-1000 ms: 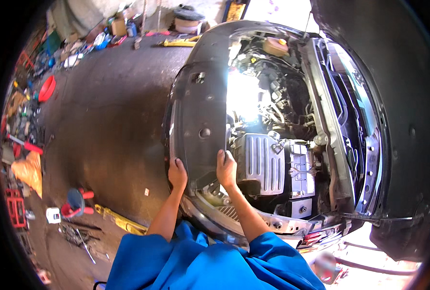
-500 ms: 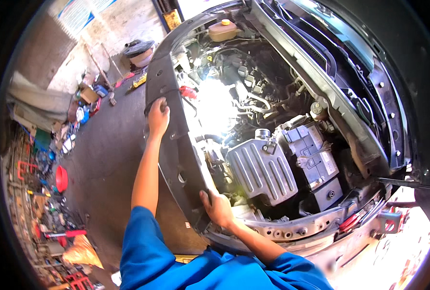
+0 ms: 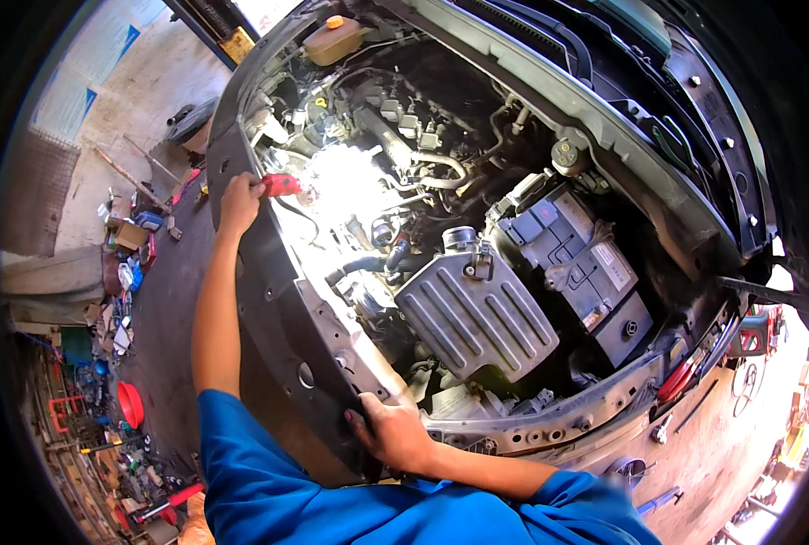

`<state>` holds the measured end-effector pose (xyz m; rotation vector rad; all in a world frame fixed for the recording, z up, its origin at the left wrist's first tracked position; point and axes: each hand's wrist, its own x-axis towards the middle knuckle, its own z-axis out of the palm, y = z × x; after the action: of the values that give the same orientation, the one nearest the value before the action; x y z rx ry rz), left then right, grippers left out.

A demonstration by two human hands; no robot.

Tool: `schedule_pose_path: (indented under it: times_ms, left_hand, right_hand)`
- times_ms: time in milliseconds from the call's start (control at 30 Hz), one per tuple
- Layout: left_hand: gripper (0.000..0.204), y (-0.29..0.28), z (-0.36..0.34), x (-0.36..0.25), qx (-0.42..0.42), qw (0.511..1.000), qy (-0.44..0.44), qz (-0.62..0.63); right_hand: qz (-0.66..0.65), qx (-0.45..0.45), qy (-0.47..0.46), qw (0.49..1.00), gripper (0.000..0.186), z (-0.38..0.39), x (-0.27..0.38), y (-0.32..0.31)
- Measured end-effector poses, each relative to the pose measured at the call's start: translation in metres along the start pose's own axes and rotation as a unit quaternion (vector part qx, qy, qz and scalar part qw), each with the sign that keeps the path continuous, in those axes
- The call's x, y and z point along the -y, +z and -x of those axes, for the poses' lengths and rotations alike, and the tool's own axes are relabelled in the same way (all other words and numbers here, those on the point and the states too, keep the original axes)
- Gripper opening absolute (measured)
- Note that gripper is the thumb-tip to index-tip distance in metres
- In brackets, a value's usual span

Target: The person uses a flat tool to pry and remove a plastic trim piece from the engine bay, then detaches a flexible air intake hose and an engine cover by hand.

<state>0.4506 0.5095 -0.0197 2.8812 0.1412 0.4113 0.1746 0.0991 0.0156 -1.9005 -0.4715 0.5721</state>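
Firmly, both hands close on the same long dark panel (image 3: 282, 300) that runs along the front edge of the engine bay. The right hand (image 3: 393, 434) clamps the panel's near end, fingers curled over its lip and thumb behind, right at the front corner of the car. The left hand (image 3: 239, 202) is stretched out to the far end, its grip narrow and wrapped over the upper rim, just beside a small red part (image 3: 283, 185).

The panel looks like moulded plastic: matt, dusty, gently curved, pierced by round holes and small fixing points. Judged from that, it should be light but long and floppy, likely to twist or sag in the middle, so a hold at both ends suits it; the thin edges and clip holes are probably the parts that would crack.

Beyond the hands, the bay holds a ribbed grey metal cover (image 3: 477, 313), a boxy black battery (image 3: 572, 250) and a pale coolant tank with a yellow cap (image 3: 333, 38) at the far edge. Glare hides the parts in the middle. Tools and clutter lie on the floor (image 3: 163, 309) to the left.
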Motion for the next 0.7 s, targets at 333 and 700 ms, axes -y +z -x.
schedule_pose_path:
  times_ms: [333,700]
  left_hand:
    - [0.018,0.013,0.057,-0.039,-0.115,0.986,0.025,0.115]
    - [0.028,0.033,0.096,-0.060,-0.022,1.000,0.006,0.009]
  right_hand:
    - [0.211,-0.106,-0.062,0.970,0.050,-0.008,-0.074,0.011]
    - [0.100,-0.070,-0.039,0.992,0.052,0.000,-0.081,0.011]
